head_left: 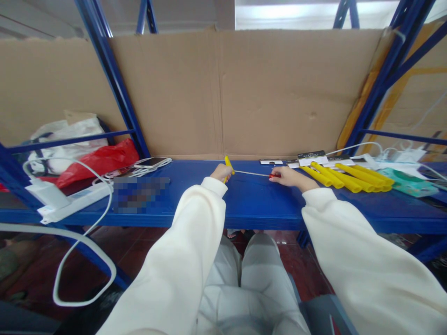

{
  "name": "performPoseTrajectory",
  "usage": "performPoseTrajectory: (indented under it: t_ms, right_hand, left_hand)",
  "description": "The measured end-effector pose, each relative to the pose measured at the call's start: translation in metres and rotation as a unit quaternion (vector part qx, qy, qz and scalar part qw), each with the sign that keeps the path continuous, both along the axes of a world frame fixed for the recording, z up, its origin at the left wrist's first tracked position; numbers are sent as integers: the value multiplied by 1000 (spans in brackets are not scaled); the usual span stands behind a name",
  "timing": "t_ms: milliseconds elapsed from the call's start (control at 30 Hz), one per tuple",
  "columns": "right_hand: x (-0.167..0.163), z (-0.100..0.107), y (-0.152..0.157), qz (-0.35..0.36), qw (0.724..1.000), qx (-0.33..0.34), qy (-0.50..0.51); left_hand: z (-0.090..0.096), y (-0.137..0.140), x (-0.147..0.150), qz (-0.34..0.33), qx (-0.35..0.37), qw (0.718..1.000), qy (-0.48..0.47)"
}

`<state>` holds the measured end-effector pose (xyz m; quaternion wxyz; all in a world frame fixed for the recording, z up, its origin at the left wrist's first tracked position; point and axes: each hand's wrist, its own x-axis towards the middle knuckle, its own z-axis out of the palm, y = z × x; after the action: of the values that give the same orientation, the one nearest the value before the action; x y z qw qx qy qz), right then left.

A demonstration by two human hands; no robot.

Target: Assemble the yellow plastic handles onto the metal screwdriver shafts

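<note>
My left hand (221,173) is closed around a yellow tube (228,164), held tilted over the blue shelf. From the tube, a thin pale rod (252,173) stretches rightward to a small red piece (273,176). My right hand (286,177) pinches that red piece, which its fingers partly cover. Whether the rod enters the tube or only touches it, I cannot tell. Just right of my right hand, several yellow tubes (352,179) lie side by side on the shelf.
Black-and-white cards (312,158) lie behind the yellow tubes, with a green packet (410,184) to their right. On the left are a white power strip (75,202), a looping white cable (104,260), a phone (152,162) and a red bag (101,163). Cardboard (223,93) backs the blue shelf (195,200).
</note>
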<state>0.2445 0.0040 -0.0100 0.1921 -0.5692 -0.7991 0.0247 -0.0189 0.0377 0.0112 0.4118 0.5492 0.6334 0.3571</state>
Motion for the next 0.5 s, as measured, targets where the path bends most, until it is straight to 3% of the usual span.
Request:
performPoseTrajectory:
  t_ms: [500]
  right_hand:
    - [4, -4, 3, 7, 1000, 14, 9]
  left_hand:
    - [-2, 4, -1, 0, -1, 1000, -6]
